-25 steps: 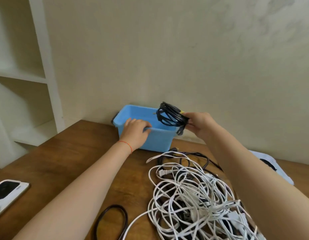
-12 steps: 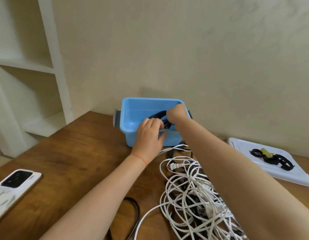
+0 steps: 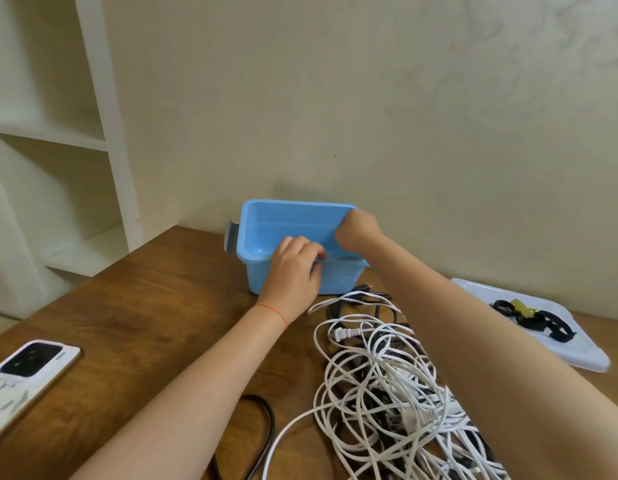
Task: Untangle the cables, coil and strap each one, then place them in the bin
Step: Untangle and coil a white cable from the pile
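Observation:
The blue bin (image 3: 293, 204) stands at the back of the wooden table (image 3: 144, 306), against the wall. My left hand (image 3: 293, 271) grips the bin's near rim, fingers curled over it. My right hand (image 3: 357, 230) reaches down inside the bin at its right end, knuckles up; its fingers and the black coil are hidden from view. A tangle of white cables (image 3: 376, 386) mixed with black ones lies in front of the bin, under my right forearm. One black cable loop (image 3: 266, 420) lies apart at the near left of the tangle.
A white tray (image 3: 577, 355) with black and yellow straps (image 3: 532, 317) sits at the right. A phone (image 3: 26, 372) lies near the table's left edge. A white shelf unit (image 3: 106, 140) stands left of the table.
My right hand carried the black coil from above the bin's rim down into the bin; the coil is now out of sight. My left hand stayed on the near rim.

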The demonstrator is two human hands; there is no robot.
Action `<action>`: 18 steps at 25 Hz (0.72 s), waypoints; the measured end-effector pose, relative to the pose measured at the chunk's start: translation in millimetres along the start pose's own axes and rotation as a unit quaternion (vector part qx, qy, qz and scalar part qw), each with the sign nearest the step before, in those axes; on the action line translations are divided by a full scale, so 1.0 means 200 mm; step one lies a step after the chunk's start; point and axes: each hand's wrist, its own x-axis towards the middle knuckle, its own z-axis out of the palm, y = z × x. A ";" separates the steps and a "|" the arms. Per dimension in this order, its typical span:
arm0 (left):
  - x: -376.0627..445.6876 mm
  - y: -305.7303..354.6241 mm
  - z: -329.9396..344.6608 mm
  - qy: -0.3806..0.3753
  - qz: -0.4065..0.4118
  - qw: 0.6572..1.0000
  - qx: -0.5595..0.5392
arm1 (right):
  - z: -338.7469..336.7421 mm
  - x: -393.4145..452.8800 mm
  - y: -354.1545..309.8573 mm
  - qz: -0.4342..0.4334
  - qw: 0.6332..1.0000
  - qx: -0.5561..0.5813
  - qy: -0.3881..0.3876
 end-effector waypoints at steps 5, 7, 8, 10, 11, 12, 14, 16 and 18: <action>0.11 0.08 -0.03 -0.106 -0.059 0.973 0.194 | -0.11 -0.10 0.07 -0.067 0.997 -0.016 0.034; 0.12 0.15 -0.06 -0.191 -0.108 0.955 0.200 | -0.19 -0.19 0.13 -0.079 0.996 -0.030 0.042; 0.11 0.19 -0.07 -0.217 -0.115 0.951 0.186 | -0.22 -0.25 0.16 -0.077 0.995 -0.044 0.038; 0.08 0.31 -0.08 -0.224 -0.102 0.959 0.143 | -0.29 -0.36 0.27 -0.060 0.995 -0.083 0.005; 0.07 0.37 -0.08 -0.226 -0.099 0.962 0.113 | -0.30 -0.41 0.32 -0.045 0.991 -0.120 -0.032; 0.04 0.44 -0.07 -0.249 -0.100 0.960 0.080 | -0.32 -0.48 0.39 -0.029 0.982 -0.167 -0.081; -0.05 0.56 -0.04 -0.334 -0.098 0.937 0.033 | -0.35 -0.62 0.52 0.000 0.946 -0.258 -0.196; -0.15 0.67 -0.01 -0.405 -0.087 0.910 0.014 | -0.37 -0.76 0.63 0.008 0.923 -0.283 -0.260; -0.23 0.76 -0.01 -0.449 -0.070 0.891 0.028 | -0.41 -0.89 0.73 0.007 0.938 -0.243 -0.246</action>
